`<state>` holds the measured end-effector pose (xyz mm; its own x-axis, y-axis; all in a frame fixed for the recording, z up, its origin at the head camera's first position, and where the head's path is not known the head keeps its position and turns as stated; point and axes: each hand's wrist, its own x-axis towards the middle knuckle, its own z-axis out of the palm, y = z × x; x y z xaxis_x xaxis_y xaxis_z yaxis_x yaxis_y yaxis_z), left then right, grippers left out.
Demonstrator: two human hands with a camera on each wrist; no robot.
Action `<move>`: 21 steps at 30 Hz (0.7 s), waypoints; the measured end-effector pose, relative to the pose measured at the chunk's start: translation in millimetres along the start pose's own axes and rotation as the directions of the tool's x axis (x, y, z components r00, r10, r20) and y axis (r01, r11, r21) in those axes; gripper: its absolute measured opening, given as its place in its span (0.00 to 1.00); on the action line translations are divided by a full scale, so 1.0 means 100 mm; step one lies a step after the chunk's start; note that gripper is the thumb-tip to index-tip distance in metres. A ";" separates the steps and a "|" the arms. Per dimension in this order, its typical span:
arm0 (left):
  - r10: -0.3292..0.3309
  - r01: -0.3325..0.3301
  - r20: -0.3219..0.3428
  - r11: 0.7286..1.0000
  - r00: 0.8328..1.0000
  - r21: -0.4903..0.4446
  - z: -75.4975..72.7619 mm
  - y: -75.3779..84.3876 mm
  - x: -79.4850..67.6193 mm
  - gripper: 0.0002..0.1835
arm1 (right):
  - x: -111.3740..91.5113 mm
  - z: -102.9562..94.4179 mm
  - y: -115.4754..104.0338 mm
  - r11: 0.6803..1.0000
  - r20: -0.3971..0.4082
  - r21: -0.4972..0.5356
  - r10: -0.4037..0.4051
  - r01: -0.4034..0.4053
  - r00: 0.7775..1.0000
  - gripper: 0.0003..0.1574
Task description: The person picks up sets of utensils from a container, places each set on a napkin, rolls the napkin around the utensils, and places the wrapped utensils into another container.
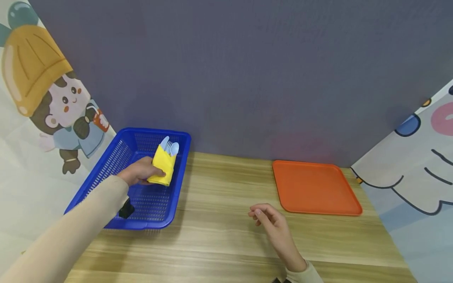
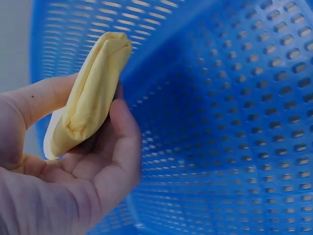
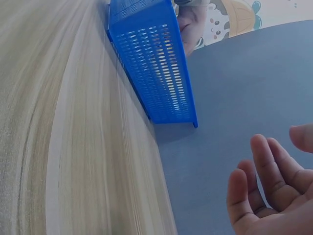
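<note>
My left hand [image 1: 141, 171] grips a folded yellow napkin [image 1: 164, 165] between thumb and fingers, inside the outline of the blue plastic basket [image 1: 182, 173]. Out of the napkin's top stick a light-blue knife [image 1: 164, 142], a fork [image 1: 168, 146] and a spoon [image 1: 174, 148]. In the left wrist view the napkin's folded end [image 2: 93, 93] faces the camera, with the basket's perforated wall [image 2: 234, 98] beyond; the cutlery is hidden there. Above the table, between basket and tray, hovers my right hand [image 1: 272, 224], its fingers loosely bent and holding nothing.
An orange tray [image 1: 315, 188] lies at the right of the wooden table [image 1: 219, 236]. A grey panel [image 1: 240, 78] stands along the table's back edge. Sheets with cartoon prints [image 1: 53, 86] hang at both sides.
</note>
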<state>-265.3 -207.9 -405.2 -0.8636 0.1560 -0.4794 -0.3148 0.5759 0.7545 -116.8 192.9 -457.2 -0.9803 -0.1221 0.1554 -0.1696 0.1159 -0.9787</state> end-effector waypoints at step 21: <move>-0.119 0.119 0.054 0.993 0.991 0.000 0.19 -0.27 0.36 0.29 | -0.01 0.05 0.02 0.998 0.043 -0.047 0.034 -0.032 0.998 0.12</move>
<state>-280.4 -202.8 -451.0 -0.7975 0.1292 -0.5893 -0.4157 0.5901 0.6921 -115.8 188.3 -460.1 -0.9803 -0.1603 0.1158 -0.1423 0.1658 -0.9758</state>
